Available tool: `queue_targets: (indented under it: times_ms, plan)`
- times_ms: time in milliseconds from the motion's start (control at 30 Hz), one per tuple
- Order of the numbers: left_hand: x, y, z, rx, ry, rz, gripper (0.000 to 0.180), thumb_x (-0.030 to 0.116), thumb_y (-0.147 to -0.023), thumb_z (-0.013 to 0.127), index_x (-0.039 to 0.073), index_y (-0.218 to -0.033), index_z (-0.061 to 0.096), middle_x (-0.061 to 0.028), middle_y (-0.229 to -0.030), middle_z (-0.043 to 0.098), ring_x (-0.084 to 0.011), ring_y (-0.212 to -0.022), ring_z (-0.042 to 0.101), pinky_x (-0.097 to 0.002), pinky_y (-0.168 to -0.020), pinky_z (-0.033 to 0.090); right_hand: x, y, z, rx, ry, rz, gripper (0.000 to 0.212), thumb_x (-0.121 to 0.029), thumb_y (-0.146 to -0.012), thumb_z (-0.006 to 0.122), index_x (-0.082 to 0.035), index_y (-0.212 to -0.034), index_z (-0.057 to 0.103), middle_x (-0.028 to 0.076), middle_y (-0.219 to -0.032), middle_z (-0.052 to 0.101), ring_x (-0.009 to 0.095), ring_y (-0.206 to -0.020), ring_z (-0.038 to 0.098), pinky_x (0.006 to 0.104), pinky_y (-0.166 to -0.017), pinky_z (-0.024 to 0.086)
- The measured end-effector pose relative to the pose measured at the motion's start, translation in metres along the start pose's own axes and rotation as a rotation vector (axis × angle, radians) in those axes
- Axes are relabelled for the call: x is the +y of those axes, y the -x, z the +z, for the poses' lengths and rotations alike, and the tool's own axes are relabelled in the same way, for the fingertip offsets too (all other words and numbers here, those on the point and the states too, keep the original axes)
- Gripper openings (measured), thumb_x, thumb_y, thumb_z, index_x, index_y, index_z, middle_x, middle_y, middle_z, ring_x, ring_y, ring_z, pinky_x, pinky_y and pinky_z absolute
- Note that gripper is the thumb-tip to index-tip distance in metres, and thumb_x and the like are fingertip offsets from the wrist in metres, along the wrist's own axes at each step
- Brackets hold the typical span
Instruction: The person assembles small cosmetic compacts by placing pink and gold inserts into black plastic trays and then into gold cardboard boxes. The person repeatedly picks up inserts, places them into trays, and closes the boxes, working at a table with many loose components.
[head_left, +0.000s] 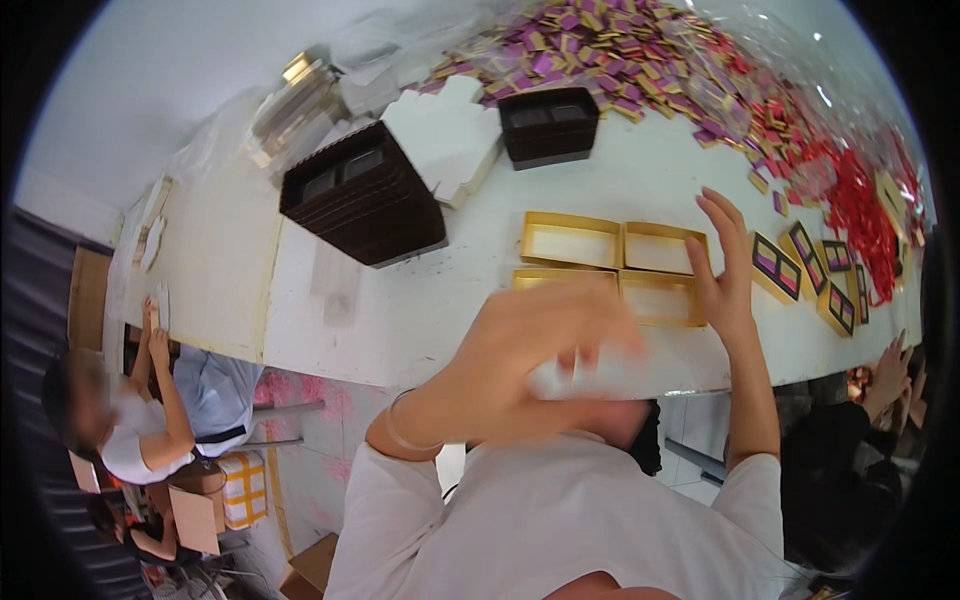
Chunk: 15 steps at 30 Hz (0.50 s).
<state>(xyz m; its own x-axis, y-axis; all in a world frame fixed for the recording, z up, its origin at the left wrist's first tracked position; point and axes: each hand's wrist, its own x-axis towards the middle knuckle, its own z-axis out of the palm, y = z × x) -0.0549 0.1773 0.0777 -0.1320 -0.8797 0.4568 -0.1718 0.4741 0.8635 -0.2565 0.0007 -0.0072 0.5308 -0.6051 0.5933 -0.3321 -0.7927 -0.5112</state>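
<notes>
Several shallow gold boxes (571,217) without lids stand in a two-by-two block on the white table, their pale bottoms showing. My right hand (728,262) is beside the block's right side, fingers apart and raised, holding nothing. In front of the boxes, near the table's front edge, my left hand (545,350) is smeared by motion. It overlaps the front left box. A whitish blur shows between its thumb and fingers, and I cannot tell if it is a held thing. To the right lie several gold boxes (776,268) with dark inserts and purple and gold pieces.
Two stacks of dark brown trays (365,205) (549,127) stand farther back, with white card blanks (440,130) between them. A heap of small purple-and-gold pieces (570,50) spreads behind, beside red wrapped pieces (862,215). Other people (135,425) sit left and right.
</notes>
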Motion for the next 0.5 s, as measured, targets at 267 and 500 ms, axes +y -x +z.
queue_targets:
  times_ms: [267,500]
  plan:
    - [0.045,0.015,-0.011,-0.148,0.830,0.567,0.034,0.030,-0.093,0.051,0.012,-0.067,0.062,-0.0002,-0.071,0.057,-0.0125,-0.065,0.052,-0.0205,-0.048,0.037,0.029,-0.119,0.086,-0.116,0.366,-0.397,0.036,-0.013,-0.086,0.057,-0.007,-0.121,0.052,0.015,-0.125,0.049,0.034,-0.112,0.049,0.0401,-0.092,0.042]
    - [0.015,-0.005,-0.041,-0.549,0.950,0.445,0.041,0.037,-0.092,0.055,0.003,-0.073,0.067,-0.0113,-0.080,0.064,-0.0246,-0.064,0.056,-0.0303,-0.053,0.042,0.047,-0.157,0.096,-0.426,0.431,-0.357,0.011,-0.013,-0.080,0.060,-0.002,-0.080,0.062,0.012,-0.084,0.059,0.032,-0.083,0.059,0.0409,-0.072,0.048]
